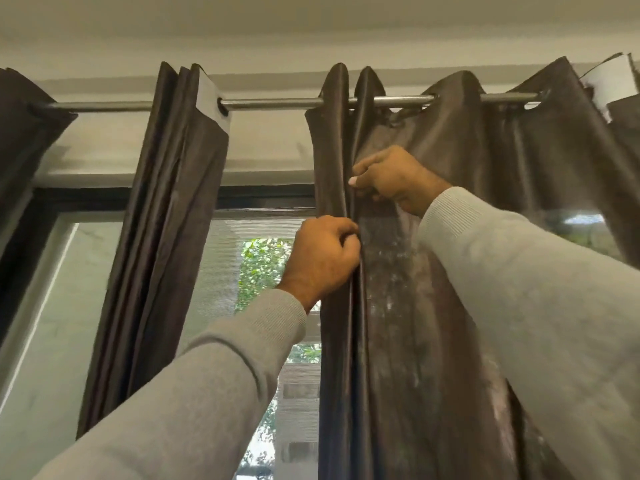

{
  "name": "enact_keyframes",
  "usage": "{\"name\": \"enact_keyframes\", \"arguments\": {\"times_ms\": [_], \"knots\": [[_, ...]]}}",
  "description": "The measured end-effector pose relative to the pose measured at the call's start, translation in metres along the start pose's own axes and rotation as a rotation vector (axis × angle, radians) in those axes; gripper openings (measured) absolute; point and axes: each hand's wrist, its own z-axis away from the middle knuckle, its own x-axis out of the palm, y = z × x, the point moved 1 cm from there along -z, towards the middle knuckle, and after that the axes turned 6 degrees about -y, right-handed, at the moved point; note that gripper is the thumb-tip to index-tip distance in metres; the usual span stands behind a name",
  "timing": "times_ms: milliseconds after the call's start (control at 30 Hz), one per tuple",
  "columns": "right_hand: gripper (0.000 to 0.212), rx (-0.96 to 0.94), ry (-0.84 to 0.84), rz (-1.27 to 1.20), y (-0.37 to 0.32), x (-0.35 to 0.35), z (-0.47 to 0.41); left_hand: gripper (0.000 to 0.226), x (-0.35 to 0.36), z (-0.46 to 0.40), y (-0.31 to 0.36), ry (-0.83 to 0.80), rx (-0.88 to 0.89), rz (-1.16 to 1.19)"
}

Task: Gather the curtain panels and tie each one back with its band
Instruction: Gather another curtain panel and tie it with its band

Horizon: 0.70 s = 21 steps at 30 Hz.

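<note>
A dark brown satin curtain panel [433, 306] hangs from a metal rod [270, 103] on the right half of the window, partly spread out. My left hand [322, 258] grips the folds at its left edge. My right hand [391, 176] is higher up and pinches a fold of the same panel just below the rod. A second brown panel [162, 237] hangs bunched together left of centre. No tie band is visible.
A third piece of curtain [24, 133] hangs at the far left edge. Between the panels the window [256, 271] with a mesh screen shows trees and a building outside. The ceiling is close above the rod.
</note>
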Motion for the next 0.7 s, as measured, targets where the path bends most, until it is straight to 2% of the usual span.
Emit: {"name": "enact_keyframes", "arguments": {"times_ms": [67, 133, 200, 233, 300, 367, 433, 500, 600, 700], "knots": [[0.019, 0.075, -0.079, -0.104, 0.003, -0.01, 0.008, 0.035, 0.006, -0.001, 0.001, 0.039, -0.035, -0.013], [0.021, 0.11, -0.1, -0.101, 0.012, -0.022, 0.01, 0.034, 0.011, -0.001, 0.001, 0.088, -0.052, -0.069], [0.009, 0.105, 0.124, 0.146, 0.024, -0.041, 0.008, 0.018, 0.016, -0.002, 0.002, 0.115, -0.066, -0.092], [0.013, 0.127, 0.288, 0.356, 0.032, -0.052, 0.008, 0.014, 0.018, -0.002, 0.004, 0.121, -0.074, -0.09], [0.052, 0.214, 0.531, 0.677, 0.046, -0.074, 0.02, 0.015, 0.021, -0.002, 0.003, 0.14, -0.076, -0.082], [0.072, 0.274, 0.623, 0.733, 0.06, -0.099, 0.032, 0.016, 0.02, 0.0, 0.001, 0.156, -0.075, -0.066], [0.071, 0.375, 0.591, 0.717, 0.076, -0.121, 0.033, 0.013, 0.019, 0.002, 0.0, 0.16, -0.062, -0.044], [0.056, 0.421, 0.497, 0.669, 0.086, -0.128, 0.032, 0.011, 0.018, 0.004, -0.002, 0.142, -0.057, -0.008], [0.043, 0.356, 0.458, 0.605, 0.078, -0.11, 0.029, 0.012, 0.017, 0.008, -0.004, 0.122, -0.058, 0.037], [0.034, 0.198, 0.392, 0.593, 0.054, -0.068, 0.017, 0.014, 0.017, 0.01, -0.002, 0.119, -0.045, 0.059]]}}
